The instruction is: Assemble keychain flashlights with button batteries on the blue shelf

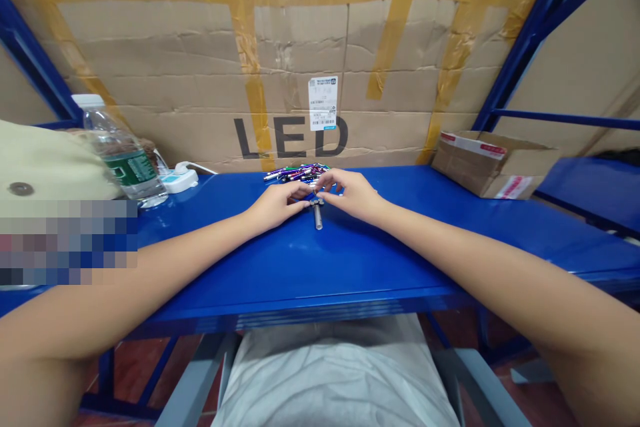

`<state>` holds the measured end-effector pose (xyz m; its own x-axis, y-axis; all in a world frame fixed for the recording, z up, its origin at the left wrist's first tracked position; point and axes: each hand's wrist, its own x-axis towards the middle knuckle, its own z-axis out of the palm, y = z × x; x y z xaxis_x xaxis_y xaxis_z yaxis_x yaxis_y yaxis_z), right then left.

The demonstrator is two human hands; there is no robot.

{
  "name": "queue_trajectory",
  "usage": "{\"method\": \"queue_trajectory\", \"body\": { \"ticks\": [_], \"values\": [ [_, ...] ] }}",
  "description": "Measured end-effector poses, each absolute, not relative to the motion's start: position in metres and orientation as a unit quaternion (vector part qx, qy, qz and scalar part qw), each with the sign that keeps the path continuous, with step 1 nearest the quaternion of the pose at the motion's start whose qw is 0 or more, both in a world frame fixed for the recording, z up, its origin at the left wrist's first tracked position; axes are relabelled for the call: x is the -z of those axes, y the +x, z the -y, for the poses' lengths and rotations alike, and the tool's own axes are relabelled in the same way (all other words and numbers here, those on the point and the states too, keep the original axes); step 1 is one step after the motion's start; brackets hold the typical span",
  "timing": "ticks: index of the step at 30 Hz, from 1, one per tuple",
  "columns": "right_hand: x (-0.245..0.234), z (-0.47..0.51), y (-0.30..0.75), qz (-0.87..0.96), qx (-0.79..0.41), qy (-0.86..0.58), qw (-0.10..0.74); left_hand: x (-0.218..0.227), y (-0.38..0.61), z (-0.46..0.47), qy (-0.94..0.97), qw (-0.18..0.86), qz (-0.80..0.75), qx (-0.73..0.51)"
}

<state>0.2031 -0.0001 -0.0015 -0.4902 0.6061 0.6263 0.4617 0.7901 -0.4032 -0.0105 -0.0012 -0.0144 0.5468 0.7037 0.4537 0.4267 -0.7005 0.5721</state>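
Note:
My left hand (274,205) and my right hand (353,195) meet over the middle of the blue table, fingertips almost together. The fingers of both are bent toward the thumbs in a pinch. Whatever lies between the fingertips is too small and hidden to name. Just below them is a short grey metal tube (319,217) with a wider, knobbed top; whether a finger touches it I cannot tell. Right behind my hands lies a pile of shiny pens (287,173) in purple, red, green and silver, partly covered by my fingers.
At the left stand a clear water bottle (127,160) with a green label and a white power strip (179,180) with a cord. A person's light sleeve (50,160) is beside them. An open cardboard box (470,163) sits at the right. Behind rises a taped cardboard wall (200,80).

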Motion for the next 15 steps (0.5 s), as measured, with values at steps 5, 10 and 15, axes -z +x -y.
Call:
{"method": "queue_trajectory", "body": {
  "ticks": [5,10,15],
  "values": [
    [0.004,-0.002,0.203,0.861,-0.084,-0.300,0.401,0.013,-0.011,0.002,0.843,0.239,-0.330,-0.351],
    [0.006,-0.008,0.205,0.863,-0.062,-0.304,0.398,0.016,-0.013,-0.002,0.831,0.247,-0.343,-0.362],
    [0.012,-0.019,0.212,0.888,-0.009,-0.333,0.317,0.016,-0.012,-0.002,0.827,0.207,-0.375,-0.364]
  ]
}}
